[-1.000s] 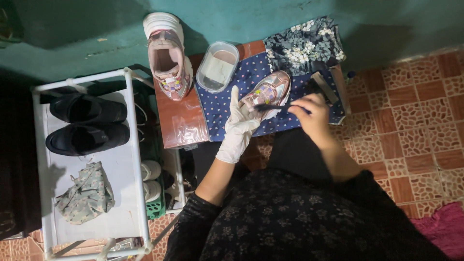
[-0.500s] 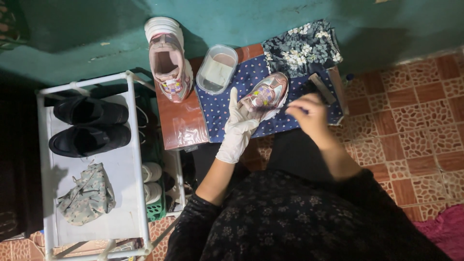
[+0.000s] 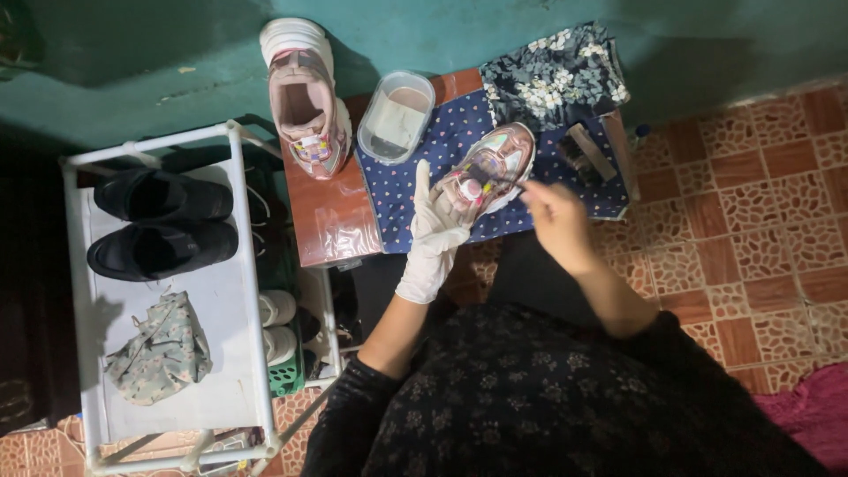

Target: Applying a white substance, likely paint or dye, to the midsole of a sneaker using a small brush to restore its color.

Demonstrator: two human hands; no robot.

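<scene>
My left hand [image 3: 435, 231], in a white glove, holds a small pink sneaker [image 3: 488, 170] from below, over a blue dotted cloth [image 3: 409, 196] on a low brown table [image 3: 329, 221]. My right hand [image 3: 555, 215] pinches a thin dark tool whose tip touches the sneaker's upper; what kind of tool it is I cannot tell. The matching pink sneaker [image 3: 305, 102] stands at the table's far left corner. A clear plastic tub [image 3: 398, 117] of cloudy liquid sits beside it.
A white shoe rack [image 3: 163, 291] at left carries two black shoes [image 3: 163, 223] and a crumpled floral cloth [image 3: 161, 349]; white shoes [image 3: 278, 325] sit below. A floral cloth [image 3: 555, 75] and a dark brush [image 3: 587, 152] lie at the table's far right. Green wall behind, patterned red tiles right.
My right hand has moved left from beside the sneaker and brought the thin tool onto its upper. The gloved left hand still holds the sneaker in place.
</scene>
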